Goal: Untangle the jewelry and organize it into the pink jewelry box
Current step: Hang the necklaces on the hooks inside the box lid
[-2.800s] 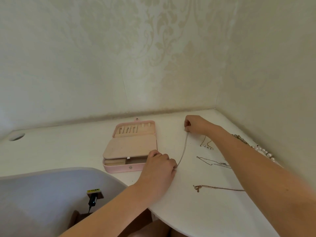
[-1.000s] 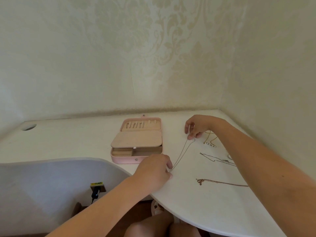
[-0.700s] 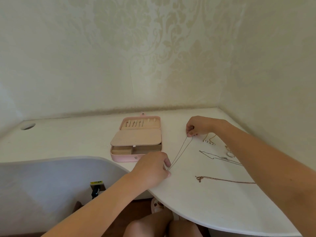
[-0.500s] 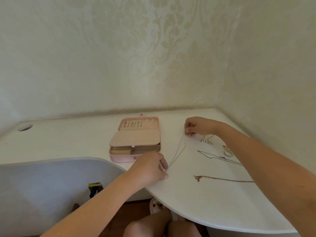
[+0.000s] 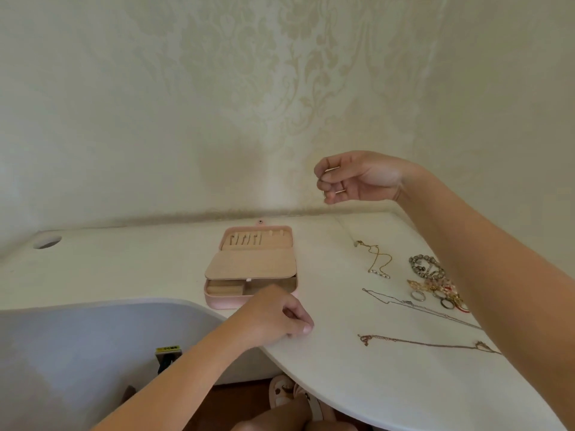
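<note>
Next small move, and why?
Probably carry the right hand over to the hooks in the open pink jewelry box: it is raised, pinching a fine piece hard to make out, while the left hand rests curled at the desk edge.

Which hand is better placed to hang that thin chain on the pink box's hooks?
Probably the right. The right hand pinches the thin chain, raised above and just right of the hooks in the pink jewelry box. The left hand sits curled on the table by the box's front edge.
</note>
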`<state>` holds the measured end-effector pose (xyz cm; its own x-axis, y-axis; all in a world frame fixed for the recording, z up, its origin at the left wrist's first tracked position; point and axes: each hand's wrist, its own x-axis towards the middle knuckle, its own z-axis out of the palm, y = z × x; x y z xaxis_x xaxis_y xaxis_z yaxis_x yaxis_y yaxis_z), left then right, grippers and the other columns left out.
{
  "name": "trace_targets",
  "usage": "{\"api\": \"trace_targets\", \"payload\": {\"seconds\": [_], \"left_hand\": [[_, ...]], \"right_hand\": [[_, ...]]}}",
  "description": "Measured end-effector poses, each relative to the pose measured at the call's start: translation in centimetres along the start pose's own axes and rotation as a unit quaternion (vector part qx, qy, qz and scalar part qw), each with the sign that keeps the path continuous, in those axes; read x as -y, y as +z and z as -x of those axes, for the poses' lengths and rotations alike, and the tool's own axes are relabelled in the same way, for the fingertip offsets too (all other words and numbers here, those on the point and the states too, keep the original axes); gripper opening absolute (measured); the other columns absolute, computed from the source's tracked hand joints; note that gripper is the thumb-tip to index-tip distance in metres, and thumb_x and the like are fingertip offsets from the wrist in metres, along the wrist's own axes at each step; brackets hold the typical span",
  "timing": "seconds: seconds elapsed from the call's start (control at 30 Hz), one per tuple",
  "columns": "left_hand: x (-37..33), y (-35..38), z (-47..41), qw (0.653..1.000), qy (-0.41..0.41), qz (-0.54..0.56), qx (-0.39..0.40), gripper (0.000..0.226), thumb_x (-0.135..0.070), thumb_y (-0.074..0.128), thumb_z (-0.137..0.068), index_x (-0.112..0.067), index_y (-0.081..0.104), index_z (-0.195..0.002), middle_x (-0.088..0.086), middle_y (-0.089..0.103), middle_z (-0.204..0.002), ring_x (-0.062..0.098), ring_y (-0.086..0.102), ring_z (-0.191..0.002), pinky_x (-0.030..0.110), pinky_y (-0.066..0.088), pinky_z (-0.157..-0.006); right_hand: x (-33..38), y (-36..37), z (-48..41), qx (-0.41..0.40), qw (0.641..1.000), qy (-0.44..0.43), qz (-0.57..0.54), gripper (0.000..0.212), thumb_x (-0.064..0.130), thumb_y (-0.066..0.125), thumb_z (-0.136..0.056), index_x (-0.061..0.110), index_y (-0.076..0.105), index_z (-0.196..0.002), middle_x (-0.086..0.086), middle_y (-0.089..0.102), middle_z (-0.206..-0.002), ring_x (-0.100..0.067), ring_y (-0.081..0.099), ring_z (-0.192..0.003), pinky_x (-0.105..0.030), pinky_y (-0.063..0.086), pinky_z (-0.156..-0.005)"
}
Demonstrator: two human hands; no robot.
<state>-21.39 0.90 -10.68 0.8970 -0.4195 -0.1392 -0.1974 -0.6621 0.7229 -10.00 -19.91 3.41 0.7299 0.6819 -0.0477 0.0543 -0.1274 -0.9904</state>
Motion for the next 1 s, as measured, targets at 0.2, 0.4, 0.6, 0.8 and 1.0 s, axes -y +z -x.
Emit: {"api": "trace_targets", "payload": {"seconds": [0.2,0.4,0.6,0.8,1.0], "left_hand": [[-0.5,-7.5,-1.8,0.979,0.039,0.072,-0.185,0.018,-0.013,0.064,-0.085,-0.019,0.07,-0.069,-0.004,0.068,-0.066,0.006,0.06,-0.056,0.019,0.045,-0.063],[4.3,-9.9,-7.9,0.965,-0.025,-0.161,-0.204,0.022,-0.021,0.049,-0.091,-0.02,0.065,-0.107,-0.001,0.063,-0.115,0.018,0.056,-0.108,0.03,0.042,-0.091],[5.5,-6.5,-10.2,0.948,-0.022,-0.266,-0.174,0.038,-0.042,0.034,-0.095,-0.027,0.057,-0.122,-0.002,0.056,-0.126,0.022,0.044,-0.12,0.04,0.027,-0.105],[6.5,-6.2,-11.2,0.933,-0.041,-0.293,-0.204,0.047,-0.054,0.033,-0.091,-0.022,0.056,-0.116,0.001,0.05,-0.123,0.024,0.037,-0.12,0.04,0.023,-0.104],[6.6,-6.0,-11.5,0.927,-0.046,-0.263,-0.264,0.043,-0.054,0.04,-0.089,-0.019,0.057,-0.108,-0.001,0.056,-0.113,0.024,0.041,-0.113,0.036,0.025,-0.097]], "right_hand": [[2.9,-0.2,-1.8,-0.112,0.989,0.007,0.097,0.018,-0.004,0.05,-0.089,0.01,0.061,-0.087,-0.003,0.063,-0.072,-0.011,0.051,-0.06,-0.023,0.052,-0.064],[3.7,1.5,-4.8,-0.161,0.979,-0.011,0.125,0.017,-0.003,0.053,-0.089,0.01,0.064,-0.089,-0.001,0.066,-0.075,-0.008,0.044,-0.056,-0.018,0.043,-0.056],[5.4,3.3,-6.9,-0.143,0.972,-0.045,0.183,0.013,0.001,0.059,-0.086,0.01,0.066,-0.093,-0.001,0.068,-0.08,-0.007,0.051,-0.058,-0.018,0.044,-0.058],[6.3,2.9,-8.4,-0.148,0.964,-0.034,0.219,0.013,0.003,0.062,-0.085,0.011,0.067,-0.094,-0.001,0.069,-0.081,-0.007,0.051,-0.057,-0.016,0.045,-0.057],[6.0,2.5,-9.7,-0.156,0.961,-0.025,0.226,0.013,0.002,0.062,-0.085,0.009,0.068,-0.095,-0.002,0.069,-0.081,-0.008,0.051,-0.057,-0.016,0.045,-0.056]]}}
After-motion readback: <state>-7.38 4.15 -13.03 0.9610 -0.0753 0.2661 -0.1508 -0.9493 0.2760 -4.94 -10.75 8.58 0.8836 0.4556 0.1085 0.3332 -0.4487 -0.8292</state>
